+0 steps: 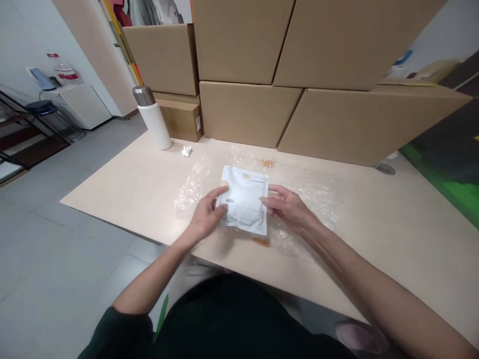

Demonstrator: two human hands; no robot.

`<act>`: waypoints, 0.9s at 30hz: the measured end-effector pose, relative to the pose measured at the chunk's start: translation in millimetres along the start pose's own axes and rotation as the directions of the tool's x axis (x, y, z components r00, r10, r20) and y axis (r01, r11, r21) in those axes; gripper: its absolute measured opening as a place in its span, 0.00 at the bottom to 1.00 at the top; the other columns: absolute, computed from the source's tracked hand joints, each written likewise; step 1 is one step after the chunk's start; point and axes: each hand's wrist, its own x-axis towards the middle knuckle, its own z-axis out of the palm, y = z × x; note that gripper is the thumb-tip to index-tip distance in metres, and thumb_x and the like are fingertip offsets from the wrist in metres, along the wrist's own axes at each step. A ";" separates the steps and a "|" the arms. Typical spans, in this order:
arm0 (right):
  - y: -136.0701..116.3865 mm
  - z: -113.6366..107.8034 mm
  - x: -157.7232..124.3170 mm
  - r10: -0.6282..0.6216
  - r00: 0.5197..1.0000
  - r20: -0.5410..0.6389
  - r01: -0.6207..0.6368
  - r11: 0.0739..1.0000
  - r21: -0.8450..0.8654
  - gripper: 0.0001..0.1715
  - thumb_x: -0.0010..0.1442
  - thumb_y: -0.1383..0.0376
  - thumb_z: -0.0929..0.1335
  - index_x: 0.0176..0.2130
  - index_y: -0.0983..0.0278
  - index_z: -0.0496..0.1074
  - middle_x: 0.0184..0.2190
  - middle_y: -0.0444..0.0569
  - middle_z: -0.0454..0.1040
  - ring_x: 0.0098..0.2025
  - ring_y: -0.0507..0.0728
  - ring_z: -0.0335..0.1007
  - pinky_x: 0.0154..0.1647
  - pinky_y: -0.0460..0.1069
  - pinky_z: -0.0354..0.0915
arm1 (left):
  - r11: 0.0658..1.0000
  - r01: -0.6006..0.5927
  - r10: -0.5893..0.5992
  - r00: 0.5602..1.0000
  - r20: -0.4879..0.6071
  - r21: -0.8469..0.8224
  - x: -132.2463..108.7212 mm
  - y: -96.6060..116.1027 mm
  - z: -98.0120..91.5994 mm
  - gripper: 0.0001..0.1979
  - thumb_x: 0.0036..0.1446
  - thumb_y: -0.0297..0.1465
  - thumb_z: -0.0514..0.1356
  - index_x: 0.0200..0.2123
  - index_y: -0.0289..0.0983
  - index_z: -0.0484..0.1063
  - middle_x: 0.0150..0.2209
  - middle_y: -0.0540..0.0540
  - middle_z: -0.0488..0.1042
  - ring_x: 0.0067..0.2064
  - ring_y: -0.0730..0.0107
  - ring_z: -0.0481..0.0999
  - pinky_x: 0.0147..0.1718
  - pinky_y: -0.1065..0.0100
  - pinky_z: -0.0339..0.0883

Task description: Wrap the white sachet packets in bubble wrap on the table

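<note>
Between my two hands a flat white pouch (246, 199) with small printed text is held up above the table. My left hand (208, 212) grips its left edge, thumb on the front. On the opposite edge, my right hand (286, 203) pinches the pouch between thumb and fingers. Beneath it lies a sheet of clear bubble wrap (198, 184), spread over the tabletop. An orange patch (267, 163) shows on the wrap behind the pouch, and another orange piece (261, 241) sits partly hidden below it.
Large cardboard boxes (245, 112) are stacked along the back of the table (123, 184). A white bottle with a steel cap (154, 119) stands at the back left, near a crumpled tissue (186, 150). Green material (441, 179) lies beyond the right side.
</note>
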 end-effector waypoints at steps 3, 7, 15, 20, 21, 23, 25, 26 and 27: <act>0.4 29.6 14.6 -0.009 0.997 0.073 0.007 1.000 0.019 0.27 0.42 0.62 0.78 0.42 0.64 0.71 0.21 0.40 0.71 0.21 0.48 0.62 0.20 0.44 0.54 | 0.994 -0.071 0.081 0.987 -0.139 0.079 9.6 -1.7 -28.0 0.28 0.51 0.31 0.63 0.57 0.36 0.70 0.40 0.44 0.77 0.33 0.69 0.73 0.31 0.68 0.68; 10.0 69.3 41.1 0.017 0.994 0.108 -0.014 1.000 -0.027 0.14 0.49 0.67 0.74 0.37 0.65 0.70 0.21 0.41 0.70 0.20 0.48 0.61 0.20 0.44 0.56 | 0.927 -0.042 0.144 0.957 -0.251 0.374 28.0 -18.5 -65.3 0.25 0.54 0.31 0.60 0.56 0.36 0.71 0.41 0.43 0.77 0.32 0.68 0.74 0.33 0.66 0.70; 25.5 83.9 54.8 -0.148 0.989 0.012 0.144 0.936 -0.321 0.24 0.51 0.69 0.69 0.50 0.65 0.71 0.41 0.52 0.74 0.35 0.56 0.71 0.37 0.52 0.68 | 0.578 0.113 0.191 0.944 -0.269 0.808 23.9 -30.2 -83.6 0.23 0.58 0.37 0.58 0.55 0.35 0.71 0.54 0.33 0.70 0.55 0.44 0.68 0.55 0.48 0.60; 33.8 85.6 44.9 -0.430 0.837 0.338 0.527 0.470 -0.708 0.21 0.63 0.62 0.64 0.54 0.65 0.70 0.55 0.58 0.68 0.56 0.63 0.64 0.59 0.58 0.61 | 0.431 0.250 0.025 0.957 -0.289 0.867 23.6 -18.1 -88.8 0.30 0.61 0.49 0.53 0.57 0.32 0.67 0.45 0.33 0.75 0.50 0.45 0.73 0.49 0.53 0.62; 35.8 88.5 43.2 -0.395 0.828 0.398 0.546 0.408 -0.732 0.19 0.65 0.61 0.63 0.52 0.66 0.71 0.53 0.59 0.69 0.56 0.63 0.64 0.59 0.57 0.61 | 0.452 0.256 -0.012 0.960 -0.281 0.855 24.3 -15.8 -89.4 0.28 0.61 0.49 0.53 0.53 0.32 0.69 0.41 0.36 0.77 0.46 0.47 0.75 0.45 0.55 0.63; 38.8 94.5 39.8 -0.344 0.827 0.445 0.550 0.329 -0.768 0.18 0.67 0.58 0.61 0.48 0.66 0.72 0.50 0.59 0.71 0.53 0.62 0.65 0.56 0.55 0.62 | 0.509 0.268 -0.058 0.959 -0.278 0.818 24.0 -10.3 -89.4 0.24 0.60 0.50 0.54 0.43 0.35 0.72 0.33 0.41 0.77 0.38 0.53 0.76 0.37 0.61 0.63; 38.7 98.3 36.0 -0.358 0.826 0.436 0.546 0.310 -0.778 0.19 0.69 0.56 0.59 0.46 0.65 0.72 0.48 0.58 0.71 0.52 0.61 0.66 0.55 0.55 0.61 | 0.599 0.236 -0.034 0.962 -0.270 0.765 19.6 -2.3 -86.7 0.21 0.59 0.51 0.56 0.34 0.37 0.71 0.29 0.45 0.75 0.33 0.59 0.74 0.31 0.65 0.61; 37.3 98.7 33.9 -0.376 0.823 0.426 0.548 0.327 -0.770 0.20 0.69 0.55 0.59 0.45 0.65 0.72 0.47 0.57 0.72 0.51 0.61 0.66 0.55 0.55 0.60 | 0.658 0.191 -0.003 0.968 -0.251 0.728 16.0 3.0 -84.0 0.22 0.59 0.52 0.56 0.33 0.38 0.70 0.29 0.46 0.74 0.32 0.61 0.73 0.30 0.66 0.61; 35.0 97.9 31.8 -0.388 0.821 0.418 0.553 0.360 -0.752 0.22 0.70 0.54 0.58 0.43 0.64 0.73 0.45 0.56 0.73 0.50 0.61 0.66 0.55 0.55 0.60 | 0.716 0.131 0.035 0.974 -0.223 0.685 11.7 9.2 -80.1 0.23 0.60 0.53 0.54 0.33 0.38 0.70 0.29 0.47 0.74 0.32 0.63 0.73 0.31 0.66 0.62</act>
